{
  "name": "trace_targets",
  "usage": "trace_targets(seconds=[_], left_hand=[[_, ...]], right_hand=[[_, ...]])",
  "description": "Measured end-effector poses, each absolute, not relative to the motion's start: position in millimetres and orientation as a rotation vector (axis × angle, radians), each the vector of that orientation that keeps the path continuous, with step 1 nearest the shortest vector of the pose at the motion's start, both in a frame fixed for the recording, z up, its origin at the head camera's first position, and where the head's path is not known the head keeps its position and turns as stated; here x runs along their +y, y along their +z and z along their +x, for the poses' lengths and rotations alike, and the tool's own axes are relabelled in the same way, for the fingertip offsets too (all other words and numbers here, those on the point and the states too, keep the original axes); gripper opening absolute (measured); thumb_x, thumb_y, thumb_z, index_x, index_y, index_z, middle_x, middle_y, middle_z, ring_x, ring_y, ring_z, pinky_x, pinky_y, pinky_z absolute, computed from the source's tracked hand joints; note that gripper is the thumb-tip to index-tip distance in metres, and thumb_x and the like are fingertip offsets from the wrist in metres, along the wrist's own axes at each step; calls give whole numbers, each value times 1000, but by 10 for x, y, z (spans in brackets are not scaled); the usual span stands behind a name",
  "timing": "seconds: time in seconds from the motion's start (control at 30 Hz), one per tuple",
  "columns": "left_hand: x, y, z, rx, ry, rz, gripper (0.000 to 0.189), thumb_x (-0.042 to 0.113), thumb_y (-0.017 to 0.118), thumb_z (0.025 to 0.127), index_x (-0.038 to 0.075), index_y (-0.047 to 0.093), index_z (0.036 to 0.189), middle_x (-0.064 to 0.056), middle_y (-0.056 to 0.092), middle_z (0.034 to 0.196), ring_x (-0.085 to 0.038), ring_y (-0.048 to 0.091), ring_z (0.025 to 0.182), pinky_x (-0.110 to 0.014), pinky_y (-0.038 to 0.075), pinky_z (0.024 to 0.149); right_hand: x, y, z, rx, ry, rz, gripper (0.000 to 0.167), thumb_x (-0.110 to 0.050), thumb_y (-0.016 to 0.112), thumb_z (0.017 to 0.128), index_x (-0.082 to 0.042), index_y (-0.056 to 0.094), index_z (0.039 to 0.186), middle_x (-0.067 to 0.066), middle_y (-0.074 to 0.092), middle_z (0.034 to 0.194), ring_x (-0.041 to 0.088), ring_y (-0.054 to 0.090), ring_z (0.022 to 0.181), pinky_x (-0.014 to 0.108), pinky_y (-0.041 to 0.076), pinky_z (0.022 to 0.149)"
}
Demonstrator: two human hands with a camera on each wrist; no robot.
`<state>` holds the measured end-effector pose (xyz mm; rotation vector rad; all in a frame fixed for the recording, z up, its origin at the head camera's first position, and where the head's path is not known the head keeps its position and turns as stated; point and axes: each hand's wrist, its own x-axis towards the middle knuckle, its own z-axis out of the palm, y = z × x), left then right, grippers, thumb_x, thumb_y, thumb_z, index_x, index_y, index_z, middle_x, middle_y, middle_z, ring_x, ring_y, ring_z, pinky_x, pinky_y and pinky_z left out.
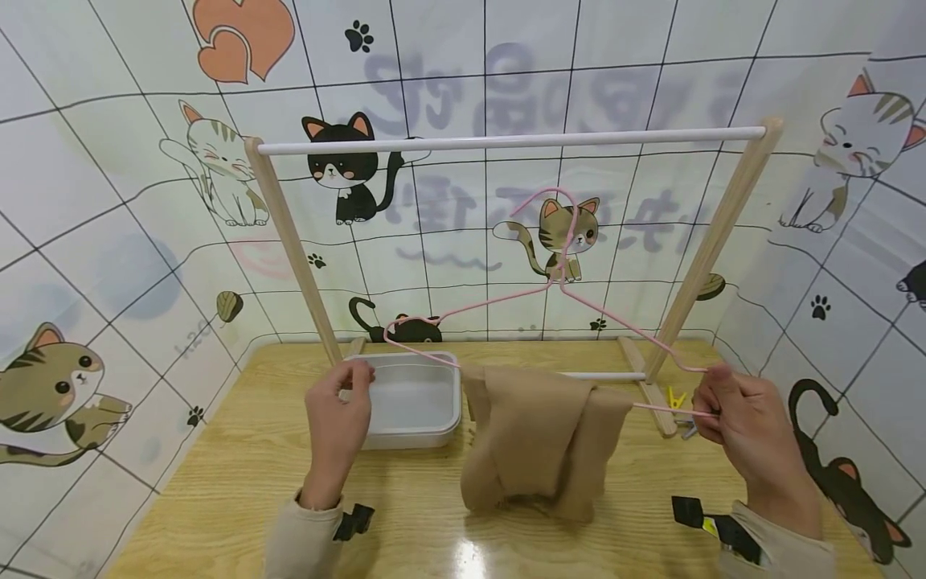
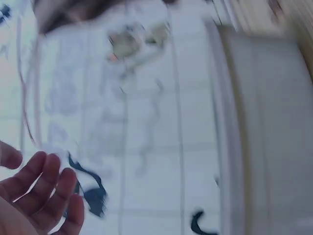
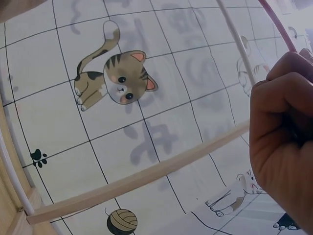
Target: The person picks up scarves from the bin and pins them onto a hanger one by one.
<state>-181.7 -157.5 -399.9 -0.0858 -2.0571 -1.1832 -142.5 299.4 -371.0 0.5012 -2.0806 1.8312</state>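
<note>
A pink wire clothes hanger [image 1: 492, 302] is held up in the head view, its hook at the top. Over its lower bar hangs a folded brown garment [image 1: 538, 442]. My right hand [image 1: 748, 422] grips the hanger's right end; in the right wrist view the fingers [image 3: 281, 95] are curled and part of the wire shows above them. To the left of the garment, my left hand [image 1: 340, 422] holds nothing and is apart from the hanger's left end. Its fingers [image 2: 61, 193] are loosely bent in the left wrist view.
Behind the hanger stands a wooden rack [image 1: 289, 245] with a white top rod [image 1: 506, 142]. A white plastic tub [image 1: 412, 438] sits on the wooden table [image 1: 405, 515] by my left hand. Yellow and grey clips [image 1: 676, 398] lie near the rack's right foot.
</note>
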Motion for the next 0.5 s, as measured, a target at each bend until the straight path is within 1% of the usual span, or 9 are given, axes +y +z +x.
trace_targets(seconds=[0.1, 0.13, 0.17, 0.27, 0.37, 0.43, 0.5], left_hand=[[-1391, -3932, -1709, -2094, -1242, -179, 25, 17, 59, 103, 10, 77, 87, -4, 76, 85, -18, 67, 73, -24, 48, 55], [-1332, -3916, -1679, -2099, -1260, -211, 25, 17, 59, 103, 10, 77, 88, -3, 76, 87, -18, 68, 74, -25, 49, 56], [-1276, -3900, -1649, -2105, -1294, -236, 24, 18, 59, 103, 11, 77, 89, -3, 77, 89, -20, 70, 77, -26, 51, 58], [-1130, -3860, -1582, -2123, -1397, -294, 24, 22, 60, 104, 9, 78, 94, -5, 77, 93, -23, 72, 87, -32, 56, 71], [-1017, -3848, -1550, -2199, -1483, -298, 24, 29, 61, 103, 12, 77, 102, -4, 77, 98, -20, 71, 95, -36, 56, 85], [-952, -3863, -1546, -2271, -1507, -280, 25, 34, 62, 102, 14, 76, 109, -2, 76, 102, -16, 70, 97, -35, 56, 86], [-895, -3889, -1542, -2333, -1539, -259, 29, 39, 64, 100, 15, 74, 114, 1, 75, 104, -15, 70, 95, -33, 56, 84]], right_hand=[[2944, -3712, -1445, -2113, 1789, 475, 48, -16, 31, 112, -3, 35, 66, 5, 33, 55, 23, 26, 41, 36, 19, 38], [2929, -3712, -1449, -2131, 1760, 457, 48, -16, 32, 112, -3, 37, 66, 4, 34, 55, 23, 27, 41, 36, 20, 38], [2915, -3713, -1451, -2142, 1741, 430, 48, -17, 33, 112, -3, 38, 66, 3, 35, 54, 22, 28, 41, 36, 21, 38], [2881, -3719, -1461, -2171, 1687, 403, 49, -16, 34, 112, -3, 41, 65, 3, 36, 53, 22, 31, 41, 36, 23, 39], [2854, -3722, -1473, -2197, 1660, 416, 50, -15, 34, 112, -3, 42, 64, 4, 36, 51, 22, 32, 40, 36, 26, 39], [2836, -3726, -1476, -2214, 1645, 415, 49, -15, 34, 112, -4, 42, 64, 4, 37, 51, 22, 33, 41, 36, 28, 40], [2812, -3731, -1481, -2227, 1631, 407, 49, -14, 35, 111, -4, 41, 64, 4, 38, 52, 22, 34, 41, 36, 29, 40]])
